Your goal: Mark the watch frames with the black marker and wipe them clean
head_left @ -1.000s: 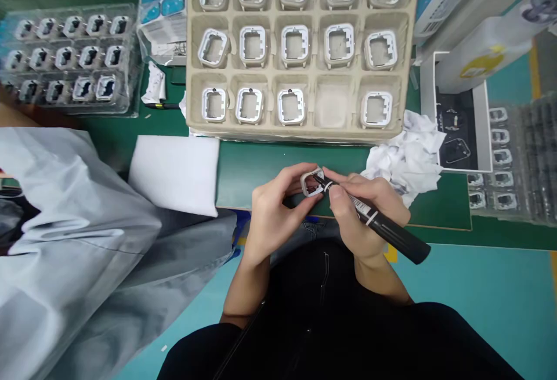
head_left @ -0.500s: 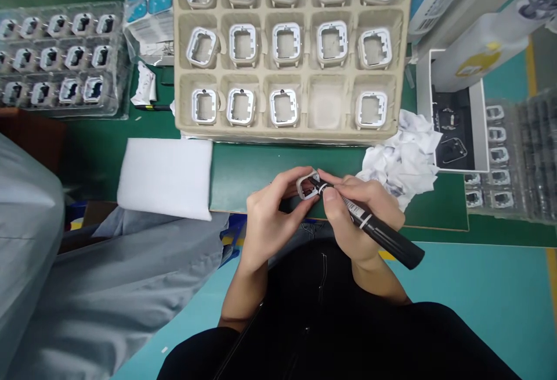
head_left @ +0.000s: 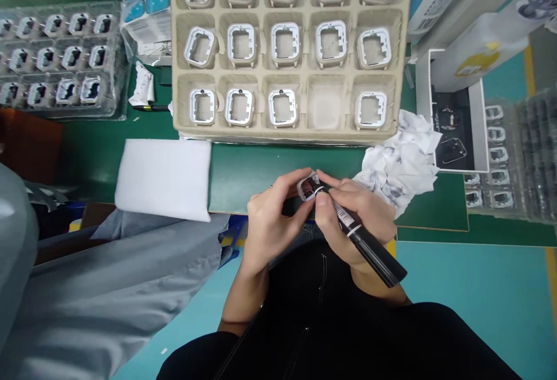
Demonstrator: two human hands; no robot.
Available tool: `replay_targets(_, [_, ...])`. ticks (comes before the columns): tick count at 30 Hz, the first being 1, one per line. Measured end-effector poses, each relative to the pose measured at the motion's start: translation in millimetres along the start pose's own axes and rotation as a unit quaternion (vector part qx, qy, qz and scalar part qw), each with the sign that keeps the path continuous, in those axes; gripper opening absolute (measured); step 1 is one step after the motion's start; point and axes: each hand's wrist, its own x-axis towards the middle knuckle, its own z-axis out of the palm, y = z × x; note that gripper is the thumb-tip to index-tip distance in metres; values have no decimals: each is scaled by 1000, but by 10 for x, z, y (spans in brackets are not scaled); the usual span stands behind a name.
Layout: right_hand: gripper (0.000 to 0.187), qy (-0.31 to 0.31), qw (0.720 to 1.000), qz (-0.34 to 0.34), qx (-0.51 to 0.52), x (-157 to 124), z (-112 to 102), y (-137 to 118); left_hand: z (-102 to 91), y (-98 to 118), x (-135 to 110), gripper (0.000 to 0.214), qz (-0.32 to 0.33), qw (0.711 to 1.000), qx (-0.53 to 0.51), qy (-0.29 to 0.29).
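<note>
Between the thumb and fingers of my left hand is a small white square frame, held just above the table's front edge. My right hand grips a black marker pen with white bands. The pen's tip end reaches into the frame's opening; the exact contact point is too small to make out. Beyond my hands stands a beige moulded tray holding several similar white frames, one per compartment. One compartment in its front row holds no frame.
Crumpled white paper lies to the right, beside a white box and a bottle. A white foam sheet lies to the left. Clear plastic trays of parts stand further left. A person in grey clothing is at my left.
The marker has swung steeper, its rear end moving left and down with my right hand. My left hand stays nearly in place. The person at the left has shifted further left.
</note>
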Motion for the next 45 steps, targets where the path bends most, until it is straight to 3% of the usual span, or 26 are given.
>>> replay_targets(3, [22, -4, 1000, -4, -12, 3, -3, -17, -10, -1, 0, 41, 9, 1000, 3, 0])
replay_targets(10, [19, -16, 997, 69, 34, -110, -43, 80, -27, 9, 15, 43, -11, 1000, -16, -22])
replay_targets(21, [22, 0, 1000, -20, -11, 82, -19, -4, -29, -21, 24, 42, 17, 1000, -3, -14])
replay_targets(32, [18, -2, 999, 38, -16, -28, -20, 21, -9, 1, 41, 41, 15, 1000, -18, -16])
replay_targets(39, [22, -2, 1000, -6, -9, 68, -18, 7, -26, -1, 57, 43, 13, 999, -45, -17])
replay_targets(45, [19, 7, 1000, 14, 1, 7, -18, 30, -27, -2, 60, 45, 13, 999, -42, -16])
